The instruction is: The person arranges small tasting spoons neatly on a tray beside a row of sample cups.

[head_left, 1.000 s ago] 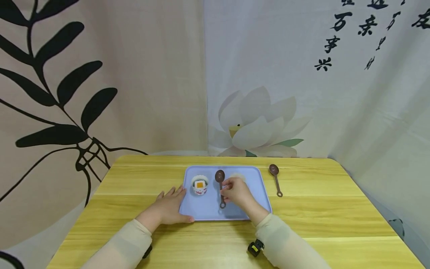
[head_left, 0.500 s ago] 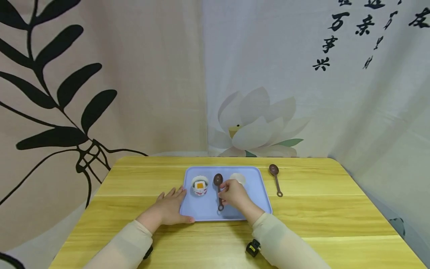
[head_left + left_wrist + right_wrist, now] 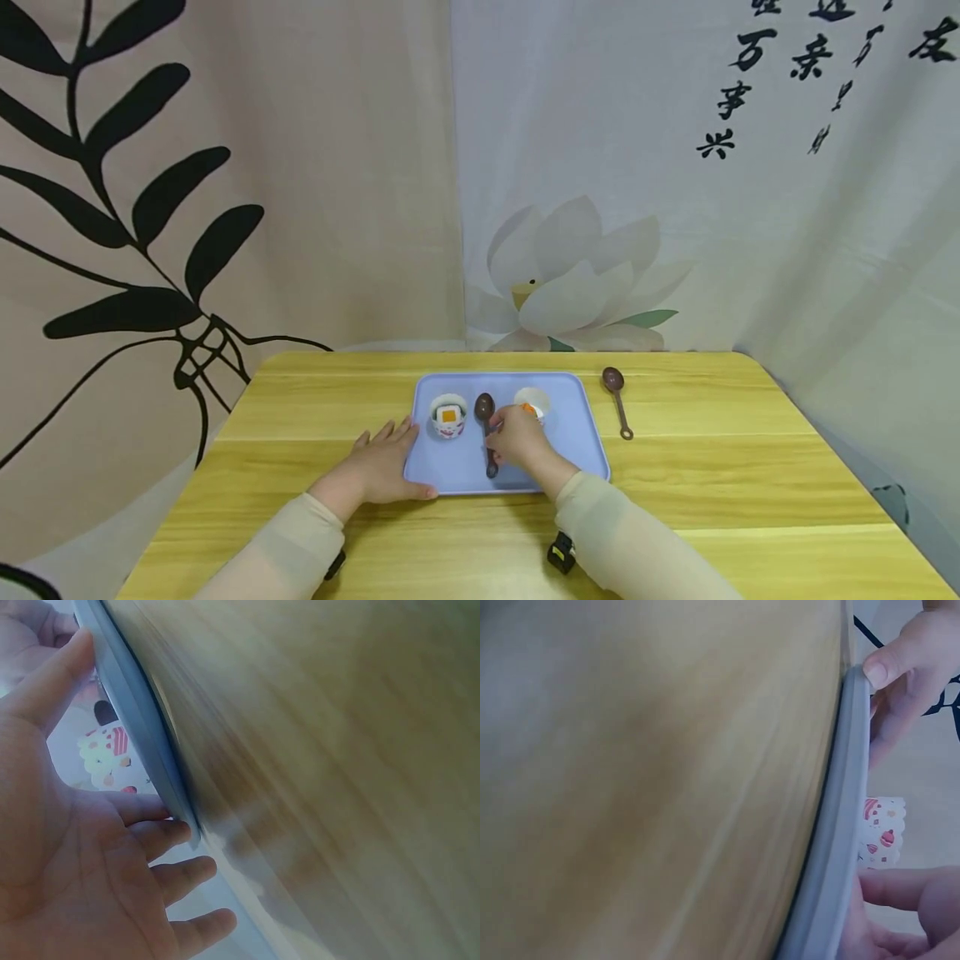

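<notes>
Though wrist views doubtful, head: spoon (image 3: 484,407)

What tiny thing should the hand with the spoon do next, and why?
Probably set the brown spoon gently down on the tray and let go. The right hand pinches its handle, and the spoon is between the two cups, though I can't tell if it touches the tray. The left hand touches the tray's edge, which may help steady it.
</notes>
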Demonstrator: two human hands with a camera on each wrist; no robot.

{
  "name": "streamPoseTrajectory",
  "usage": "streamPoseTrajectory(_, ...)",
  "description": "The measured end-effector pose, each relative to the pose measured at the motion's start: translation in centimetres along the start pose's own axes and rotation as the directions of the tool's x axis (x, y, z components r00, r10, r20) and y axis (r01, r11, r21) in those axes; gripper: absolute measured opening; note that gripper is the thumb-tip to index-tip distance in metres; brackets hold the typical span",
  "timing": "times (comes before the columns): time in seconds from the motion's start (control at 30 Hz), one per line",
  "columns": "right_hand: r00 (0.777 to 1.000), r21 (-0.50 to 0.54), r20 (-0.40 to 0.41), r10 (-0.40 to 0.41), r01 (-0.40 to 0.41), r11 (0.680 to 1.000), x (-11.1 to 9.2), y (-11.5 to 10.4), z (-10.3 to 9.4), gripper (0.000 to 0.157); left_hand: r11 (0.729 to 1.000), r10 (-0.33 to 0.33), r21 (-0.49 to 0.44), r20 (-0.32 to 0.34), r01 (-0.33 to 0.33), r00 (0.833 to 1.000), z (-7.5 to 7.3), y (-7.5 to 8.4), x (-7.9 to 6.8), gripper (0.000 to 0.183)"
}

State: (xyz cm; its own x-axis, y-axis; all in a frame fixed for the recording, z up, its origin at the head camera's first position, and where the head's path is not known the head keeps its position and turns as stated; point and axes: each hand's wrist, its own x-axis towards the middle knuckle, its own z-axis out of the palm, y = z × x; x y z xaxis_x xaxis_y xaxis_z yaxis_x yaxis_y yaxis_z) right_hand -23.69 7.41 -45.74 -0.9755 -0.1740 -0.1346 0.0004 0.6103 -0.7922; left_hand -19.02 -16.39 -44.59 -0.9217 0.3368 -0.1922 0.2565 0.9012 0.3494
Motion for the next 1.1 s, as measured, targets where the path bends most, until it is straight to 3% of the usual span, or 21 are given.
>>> streamPoseTrajectory(0.57,0.998,0.04,0.017,0.058,-0.059,0.997,0.29,0.34,0.26,0.023,1.0,0.003,-0.005,-0.001,-0.003,1.0,0.29,-0.29,0.18,0.116)
streamPoseTrajectory(1.1,0.999,0.088,0.028,0.026,-0.028,0.996,-0.15,0.27,0.01,0.023,1.0,0.006,-0.012,-0.005,-0.006,1.0,0.15,-0.19,0.1,0.115)
